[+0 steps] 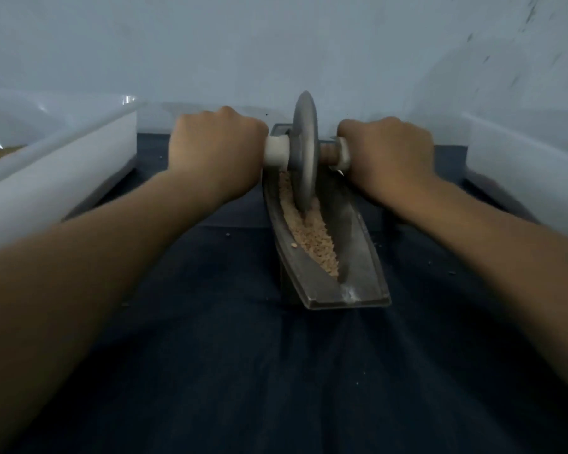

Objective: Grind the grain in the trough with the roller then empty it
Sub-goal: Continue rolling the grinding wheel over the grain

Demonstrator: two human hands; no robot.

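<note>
— Where is the grain (312, 234) found?
— It is heaped along the groove of the trough (363, 250), mostly in the near half. The roller (304, 142) is stood upright in the groove toward the far end.

— How is the roller held?
— Its axle is gripped at both ends. The left hand (215, 149) is curled tight round one end and the right hand (386, 152) round the other, so the disc stands between the 2 fists. The grain lies below the grip and nearer than it.

— Which step is judged to be in hand?
— Grinding. The grain looks coarse, so emptying is not yet due. A pull toward the near end is called for next, with even pressure applied from both sides.

— What is seen around it?
— A dark cloth (276, 371) is spread beneath. The left tub (63, 172) and the right tub (518, 168) are set at either side.
</note>
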